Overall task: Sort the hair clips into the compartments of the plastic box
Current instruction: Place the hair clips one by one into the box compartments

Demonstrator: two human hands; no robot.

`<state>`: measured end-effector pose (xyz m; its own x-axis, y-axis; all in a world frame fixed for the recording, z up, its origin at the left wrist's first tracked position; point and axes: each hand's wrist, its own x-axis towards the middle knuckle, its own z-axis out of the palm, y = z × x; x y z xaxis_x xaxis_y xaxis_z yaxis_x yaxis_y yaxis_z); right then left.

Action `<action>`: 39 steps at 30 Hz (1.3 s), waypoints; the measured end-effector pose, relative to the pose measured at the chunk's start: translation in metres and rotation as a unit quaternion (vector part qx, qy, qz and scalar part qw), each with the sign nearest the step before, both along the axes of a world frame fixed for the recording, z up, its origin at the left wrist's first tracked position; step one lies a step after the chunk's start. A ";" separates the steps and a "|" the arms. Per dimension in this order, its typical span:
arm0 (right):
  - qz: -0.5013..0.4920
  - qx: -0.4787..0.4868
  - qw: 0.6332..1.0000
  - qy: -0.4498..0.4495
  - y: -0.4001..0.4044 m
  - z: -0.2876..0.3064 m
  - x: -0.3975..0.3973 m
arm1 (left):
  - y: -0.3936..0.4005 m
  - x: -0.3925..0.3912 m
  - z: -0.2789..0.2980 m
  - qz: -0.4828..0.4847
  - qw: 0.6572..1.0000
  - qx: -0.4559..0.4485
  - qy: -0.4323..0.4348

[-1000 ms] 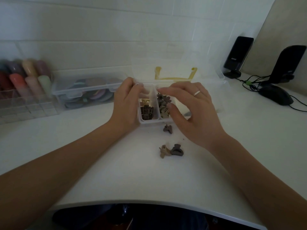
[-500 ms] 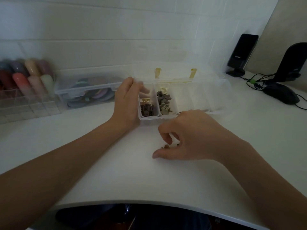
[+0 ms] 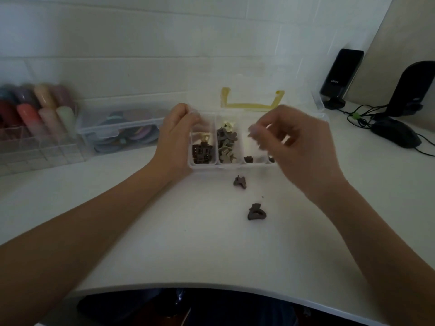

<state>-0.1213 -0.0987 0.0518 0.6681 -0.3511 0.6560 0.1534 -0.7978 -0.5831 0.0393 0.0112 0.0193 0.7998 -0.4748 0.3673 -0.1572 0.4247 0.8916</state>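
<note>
The clear plastic box (image 3: 204,164) lies open at the back of the white desk, its lid with a yellow handle up behind it. My left hand (image 3: 175,140) grips its left end. The first compartment holds dark brown clips (image 3: 202,152) and a cream one. The second is piled with grey and beige clips (image 3: 225,144). One small dark clip (image 3: 248,159) lies in the third. My right hand (image 3: 296,147) hovers over the third and fourth compartments, fingers curled and blurred, so I cannot make out anything between them. Two dark clips (image 3: 240,182) (image 3: 256,211) lie loose on the desk.
A clear case of round pastel items (image 3: 122,129) and an acrylic rack of coloured tubes (image 3: 35,114) stand at the left. At the right are a black mouse (image 3: 395,134), cables and two dark speakers (image 3: 341,76). The desk's curved front edge is near me.
My right hand dropped to the loose clips on the desk, closed its fingers there, then rose over the box. The beige clip beside the dark one is gone from the desk. My left hand stayed.
</note>
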 end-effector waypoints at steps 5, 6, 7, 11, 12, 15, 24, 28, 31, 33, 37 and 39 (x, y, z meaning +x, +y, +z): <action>-0.067 0.081 0.994 -0.011 -0.024 -0.003 0.003 | 0.009 0.008 0.005 0.000 0.999 -0.016 -0.033; -0.069 0.082 0.994 -0.005 -0.025 -0.004 0.003 | 0.009 0.009 0.005 0.003 0.999 -0.016 -0.032; -0.069 0.079 0.994 0.002 -0.025 -0.004 0.003 | 0.010 0.011 0.004 0.003 0.999 -0.015 -0.036; -0.057 0.066 0.996 0.003 -0.021 -0.004 0.004 | 0.011 0.019 0.001 -0.008 0.998 -0.005 -0.063; -0.054 0.064 0.996 -0.005 -0.020 -0.004 0.004 | 0.011 0.020 0.001 -0.008 0.998 -0.003 -0.065; -0.059 0.075 0.995 -0.032 -0.021 -0.003 0.004 | 0.010 0.023 -0.001 -0.010 0.998 -0.006 -0.061; -0.017 0.051 0.998 -0.028 -0.015 -0.004 0.003 | 0.009 0.023 -0.001 -0.006 0.999 -0.009 -0.052; 0.025 0.054 0.998 -0.037 -0.009 -0.006 0.004 | 0.008 0.024 -0.003 -0.006 0.999 -0.019 -0.047; 0.004 -0.005 1.000 -0.005 -0.006 -0.012 0.006 | 0.007 0.024 -0.003 -0.009 0.998 -0.022 -0.064; -0.027 -0.065 0.997 0.020 -0.008 -0.017 0.008 | 0.007 0.022 -0.003 -0.017 0.997 -0.022 -0.072; -0.062 -0.199 0.978 0.022 -0.012 -0.023 0.012 | 0.007 0.020 -0.002 -0.013 0.996 -0.022 -0.090; -0.061 -0.221 0.973 0.016 -0.013 -0.024 0.012 | 0.007 0.019 -0.002 -0.009 0.995 -0.020 -0.100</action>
